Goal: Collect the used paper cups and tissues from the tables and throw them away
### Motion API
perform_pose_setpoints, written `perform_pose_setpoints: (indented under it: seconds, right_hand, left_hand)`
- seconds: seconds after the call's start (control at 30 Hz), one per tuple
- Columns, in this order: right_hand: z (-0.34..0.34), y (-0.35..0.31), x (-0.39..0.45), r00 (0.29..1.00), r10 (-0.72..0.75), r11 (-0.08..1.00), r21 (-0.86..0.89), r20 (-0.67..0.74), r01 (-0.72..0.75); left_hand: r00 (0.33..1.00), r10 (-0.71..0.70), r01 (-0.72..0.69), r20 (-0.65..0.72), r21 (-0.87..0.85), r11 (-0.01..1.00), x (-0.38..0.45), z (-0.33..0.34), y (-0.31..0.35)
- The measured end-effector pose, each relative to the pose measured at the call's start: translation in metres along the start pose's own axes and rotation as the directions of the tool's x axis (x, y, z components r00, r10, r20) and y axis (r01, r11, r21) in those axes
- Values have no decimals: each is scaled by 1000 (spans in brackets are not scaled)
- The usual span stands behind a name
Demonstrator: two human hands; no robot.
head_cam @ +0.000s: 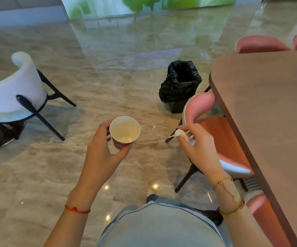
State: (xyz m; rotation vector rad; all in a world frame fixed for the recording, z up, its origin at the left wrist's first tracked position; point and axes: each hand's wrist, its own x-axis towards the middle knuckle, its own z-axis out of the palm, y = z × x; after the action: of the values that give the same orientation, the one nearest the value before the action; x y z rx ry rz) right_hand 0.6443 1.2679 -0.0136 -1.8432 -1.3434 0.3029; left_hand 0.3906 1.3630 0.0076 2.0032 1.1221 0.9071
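My left hand (101, 148) grips a paper cup (124, 130) upright at chest height; its inside is white and looks empty. To its right, my right hand (197, 145) pinches a small crumpled white tissue (179, 134) between the fingertips. Ahead on the floor stands a bin lined with a black bag (179, 82), its mouth open, roughly a step or two beyond both hands and apart from them.
A brown wooden table (269, 107) fills the right side, with pink chairs (215, 129) tucked along its edge and more pink chair backs behind it. A white chair with black legs (17, 90) stands at the left. Polished marble floor lies between.
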Motion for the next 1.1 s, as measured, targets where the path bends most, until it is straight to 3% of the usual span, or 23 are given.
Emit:
perform_pose_setpoints:
  seconds: [0.2,0.57,0.8,1.1]
  right_hand:
    - [10,36,128,999,37,999,6,14,-37]
    - [68,118,337,989,142,989,-27,-42,-143]
    - [67,156,499,952,177,980,-42,-249,-193]
    - [65,241,625,877,394,913,4,-275,-409]
  left_hand:
    - [1000,-16,16,-18,-5,1000,126,25,-17]
    - [996,-5,8,88,-32,999,378,88,-86]
    - [967,140,-135,215,-37,990,579,132,-95]
    - [896,178,-159,407,-80,984,750,260,-105]
